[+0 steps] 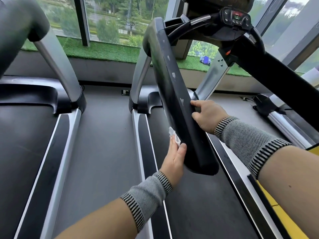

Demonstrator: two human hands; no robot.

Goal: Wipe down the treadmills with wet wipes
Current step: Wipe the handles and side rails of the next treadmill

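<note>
A long black handrail of the treadmill runs from upper centre down to the middle, with pale worn patches on its top. My left hand presses a crumpled white wet wipe against the rail's left side near its lower end, thumb against the rail. My right hand grips the rail's right edge a little higher up, fingers curled round it. The console with buttons sits at the top right. The black running belt lies below.
A second treadmill stands to the left, its silver upright rising to a dark handrail. Between them is a grey floor strip. Windows and a green turf ledge lie ahead. A yellow object sits at lower right.
</note>
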